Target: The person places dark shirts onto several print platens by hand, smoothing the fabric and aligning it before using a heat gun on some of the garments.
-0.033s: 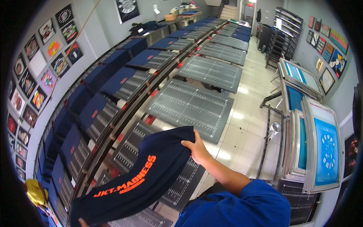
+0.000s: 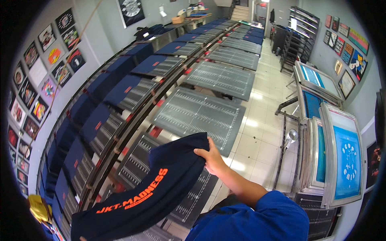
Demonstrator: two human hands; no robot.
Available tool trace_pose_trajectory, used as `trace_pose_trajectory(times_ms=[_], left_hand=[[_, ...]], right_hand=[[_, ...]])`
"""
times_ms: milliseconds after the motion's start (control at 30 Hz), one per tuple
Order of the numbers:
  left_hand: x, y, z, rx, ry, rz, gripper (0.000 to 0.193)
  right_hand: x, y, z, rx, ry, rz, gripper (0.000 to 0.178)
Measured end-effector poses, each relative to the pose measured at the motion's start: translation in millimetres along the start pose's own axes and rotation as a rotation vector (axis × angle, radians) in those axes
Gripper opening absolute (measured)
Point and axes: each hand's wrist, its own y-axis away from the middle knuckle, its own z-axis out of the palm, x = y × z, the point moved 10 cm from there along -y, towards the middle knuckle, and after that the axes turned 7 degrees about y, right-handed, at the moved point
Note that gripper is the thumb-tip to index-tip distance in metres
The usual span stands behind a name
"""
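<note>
A dark navy cloth panel (image 2: 136, 193) with orange printed lettering is stretched between my hands in the lower middle. Its upper edge curves inward; whether it is a whole shirt or a cut piece I cannot tell. My right hand (image 2: 211, 157) pinches the upper right corner, thumb on the near face and fingers behind. Of my left hand (image 2: 83, 238), only a fingertip shows at the cloth's lower left end, by the picture's bottom edge. Beneath the cloth lie dark grey printing boards (image 2: 193, 197) with white ruled marks, apart from it as far as I see.
Ruled boards (image 2: 199, 116) run in a long row ahead. Left of a dark rail (image 2: 132, 120), more boards carry navy cloth (image 2: 118, 90). Framed printing screens (image 2: 345, 156) lean at the right beside a tiled aisle (image 2: 259, 140). A yellow thing (image 2: 39, 209) sits at lower left.
The cloth's lower left end has shifted slightly down and left, and less of my left hand shows. My right hand keeps its grip. The whole view has shifted slightly.
</note>
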Motion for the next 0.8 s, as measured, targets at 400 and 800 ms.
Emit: trace_pose_trajectory(times_ms=[400, 800], left_hand=[[-248.3, 134.6, 413.9, -0.107, 0.298, -0.375, 0.041], [-488.9, 196.2, 693.8, 0.074, 0.401, -0.583, 0.047]], right_hand=[[-362.8, -103.9, -306.9, 0.151, -0.094, -0.356, 0.041], [-597.2, -328.3, -522.7, 0.48, 0.217, -0.616, 0.047]])
